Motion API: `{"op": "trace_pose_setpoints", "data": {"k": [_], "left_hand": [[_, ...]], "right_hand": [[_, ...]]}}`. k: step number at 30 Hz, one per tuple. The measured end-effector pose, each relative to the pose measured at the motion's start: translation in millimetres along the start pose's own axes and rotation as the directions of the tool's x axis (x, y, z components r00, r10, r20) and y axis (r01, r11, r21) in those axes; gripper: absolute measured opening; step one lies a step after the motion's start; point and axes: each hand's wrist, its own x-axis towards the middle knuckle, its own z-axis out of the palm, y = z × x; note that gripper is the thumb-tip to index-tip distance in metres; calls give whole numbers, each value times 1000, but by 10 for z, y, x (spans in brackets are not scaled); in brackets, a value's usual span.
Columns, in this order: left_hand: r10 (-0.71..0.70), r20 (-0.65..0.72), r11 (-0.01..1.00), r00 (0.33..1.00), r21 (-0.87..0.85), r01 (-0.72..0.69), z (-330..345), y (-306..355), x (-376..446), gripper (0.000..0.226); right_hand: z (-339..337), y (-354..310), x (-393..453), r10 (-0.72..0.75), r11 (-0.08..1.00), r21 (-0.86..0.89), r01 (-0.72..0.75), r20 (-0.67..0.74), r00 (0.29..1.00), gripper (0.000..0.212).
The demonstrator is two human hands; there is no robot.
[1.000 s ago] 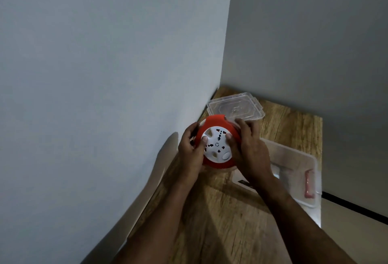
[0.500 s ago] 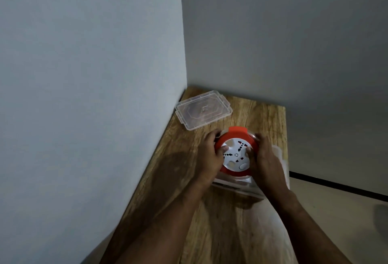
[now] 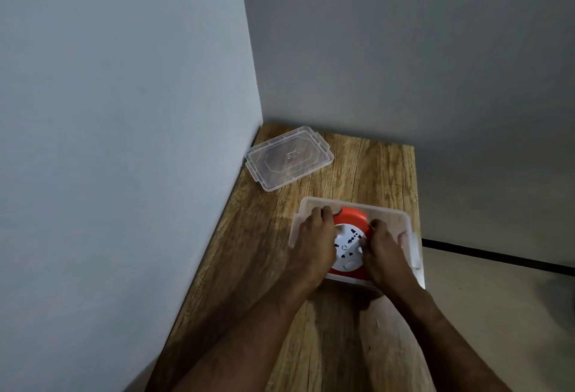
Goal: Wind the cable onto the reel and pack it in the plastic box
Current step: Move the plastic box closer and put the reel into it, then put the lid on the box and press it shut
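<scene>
We hold the orange cable reel (image 3: 350,247) between both hands, socket face up, and it sits low inside the clear plastic box (image 3: 390,215) rather than above it. Our left hand (image 3: 314,243) is closed on the reel's left rim, fingers curled over the far edge. Our right hand (image 3: 385,253) is closed on the right rim, thumb resting on the white socket plate (image 3: 346,247). We grip it from two opposite sides, we judge, so the reel goes down level and does not jam against the box walls.

No loose cable shows outside our grip, so the winding looks finished; the cable itself is hidden under the rim and our fingers. Whether the reel already rests on the box floor we cannot tell, since the translucent walls and our hands cover its underside.

The box stands directly under our grip on the wooden table (image 3: 314,329), with its right edge near the table's right edge. That probably calls for a gentle release, without pushing outward.

The clear lid (image 3: 289,158) lies flat beyond our left hand, near the corner of the wall (image 3: 124,142), well apart from the box. It is out of the way while we load, and within reach for closing, which looks like the step left.
</scene>
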Motion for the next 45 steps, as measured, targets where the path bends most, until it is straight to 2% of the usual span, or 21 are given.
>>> {"op": "trace_pose_setpoints", "data": {"k": [5, 11, 17, 20, 24, 28, 31, 34, 40, 45], "left_hand": [[-37, 52, 999, 998, -20, 38, 41, -12, 59, 76], [-27, -74, 998, 997, -55, 23, 127, -64, 105, 65], [2, -158, 1000, 988, -16, -5, 99, -94, 54, 67], [-29, -264, 991, 964, -134, -7, -70, -84, 86, 50], [-222, -379, 920, 899, -387, 64, -352, -252, 264, 45], [-432, -369, 769, 823, -627, 122, -584, -603, 521, 46], [-521, -343, 671, 782, -730, 127, -690, -856, 715, 40], [-585, -302, 591, 753, -794, 141, -739, -1039, 899, 34], [-658, -163, 487, 735, -836, 251, -658, -1330, 1243, 42], [-670, -157, 511, 725, -806, 298, -638, -1453, 1478, 47]], "right_hand": [[69, 33, 47, 48, 996, -77, -45, 29, 998, 28], [80, -33, 124, 80, 994, -72, -79, 21, 997, 29], [-116, -132, 140, -3, 968, -252, -18, -81, 997, 24], [-323, -298, 250, -99, 980, -185, 69, -158, 982, 28], [-441, -522, 576, -160, 987, -46, 154, -182, 970, 38], [-398, -740, 1011, -153, 980, 105, 170, -156, 976, 47], [-337, -888, 1337, -168, 962, 194, 191, -130, 977, 48], [-263, -999, 1656, -159, 948, 261, 181, -103, 982, 44], [60, -944, 2340, -56, 927, 369, 65, -35, 998, 37], [359, -743, 2810, 44, 908, 417, -42, 5, 999, 66]]}}
